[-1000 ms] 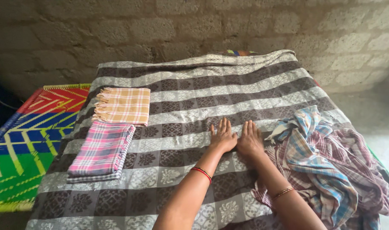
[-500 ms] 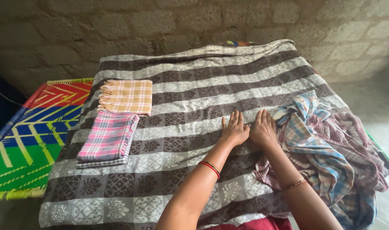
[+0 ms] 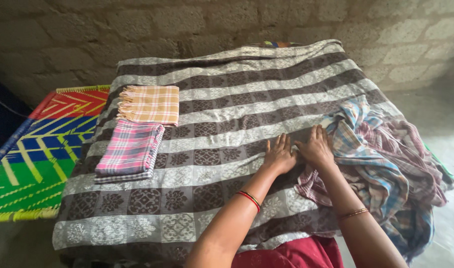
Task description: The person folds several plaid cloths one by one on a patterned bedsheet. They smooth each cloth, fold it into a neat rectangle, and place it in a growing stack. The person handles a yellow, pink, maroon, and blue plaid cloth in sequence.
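Surface: a bed or cot covered by a grey and brown blanket (image 3: 222,129) with alternating pale and dark bands of floral squares. It lay mostly flat and hung over the near edge.

Left hand (image 3: 279,155): palm down, fingers extended and close together, resting flat on the blanket near its middle right. A red bangle (image 3: 250,198) sat on that wrist.

Right hand (image 3: 316,146): also palm down, just beside the left hand, thumbs nearly touching. Its fingers lay at the edge of a heap of checked cloths (image 3: 381,164). It gripped nothing, as far as could be seen. A thin bronze bangle (image 3: 352,214) was on that wrist.

The heap, in blue, white and maroon checks, was crumpled on the right side of the blanket and spilled over the near right corner.

Left side of the blanket: two folded cloths, well apart from the hands. The beige checked one (image 3: 151,104), fringed, lay farther back; the pink checked one (image 3: 130,151) lay touching its near edge.

Room: rough grey block wall (image 3: 113,30) behind the bed. A woven cot (image 3: 33,154) in red, blue, green and yellow strapping stood to the left, against the bed. Grey floor (image 3: 438,119) showed at right.
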